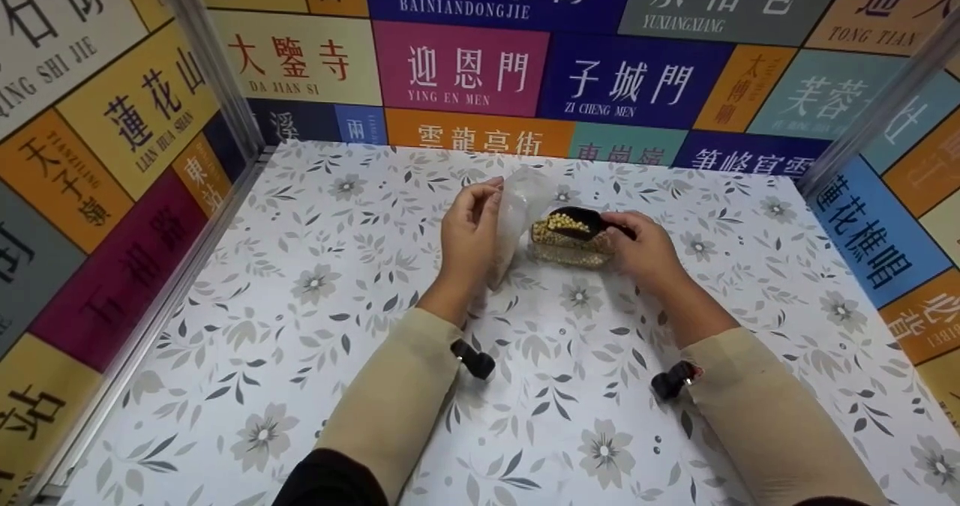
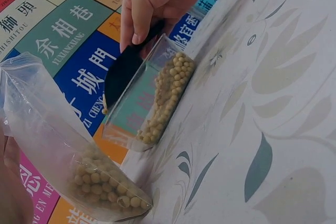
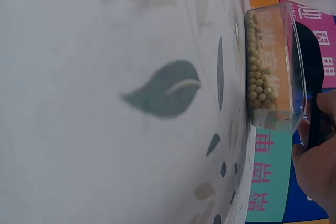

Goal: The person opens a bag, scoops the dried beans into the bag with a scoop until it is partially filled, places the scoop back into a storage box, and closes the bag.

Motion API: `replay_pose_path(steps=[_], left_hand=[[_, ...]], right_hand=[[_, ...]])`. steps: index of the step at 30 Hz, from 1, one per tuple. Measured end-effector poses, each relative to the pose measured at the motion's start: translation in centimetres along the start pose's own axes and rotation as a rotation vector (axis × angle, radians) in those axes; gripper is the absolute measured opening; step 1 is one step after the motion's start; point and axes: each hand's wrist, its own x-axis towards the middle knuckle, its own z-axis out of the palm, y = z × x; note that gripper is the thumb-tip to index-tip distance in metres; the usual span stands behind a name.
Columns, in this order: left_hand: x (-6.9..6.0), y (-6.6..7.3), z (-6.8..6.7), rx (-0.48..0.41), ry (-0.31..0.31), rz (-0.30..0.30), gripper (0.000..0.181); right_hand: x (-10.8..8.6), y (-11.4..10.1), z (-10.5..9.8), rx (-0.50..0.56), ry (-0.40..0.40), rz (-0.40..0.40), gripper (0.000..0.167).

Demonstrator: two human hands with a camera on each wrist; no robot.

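My left hand (image 1: 469, 229) holds a clear plastic bag (image 1: 517, 206) upright by its upper side. Soybeans (image 2: 100, 184) fill the bag's bottom in the left wrist view. Right of the bag, a clear rectangular container (image 2: 123, 129) stands on the table, with a layer of soybeans (image 3: 257, 85) inside. With its fingers around the handle, my right hand (image 1: 649, 251) grips a black scoop (image 1: 589, 221) over the container's top. Soybeans (image 1: 566, 223) lie in the scoop, towards its front. The bag hides part of my left fingers.
A white tabletop (image 1: 405, 386) with a leaf and flower print lies under everything. Panels of coloured street signs (image 1: 461, 67) rise along the back and both sides. Metal posts (image 1: 217, 64) stand at the back corners.
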Motion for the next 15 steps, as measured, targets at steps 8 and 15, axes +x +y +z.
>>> replay_pose_path(steps=[8, 15], left_hand=[[0.0, 0.0, 0.0, -0.009, -0.008, 0.019, 0.012], [0.0, 0.0, 0.0, -0.028, -0.003, 0.018, 0.011]], right_hand=[[-0.4, -0.8, -0.8, 0.092, 0.049, -0.017, 0.037], [-0.9, -3.0, -1.7, 0.069, 0.099, -0.018, 0.038]])
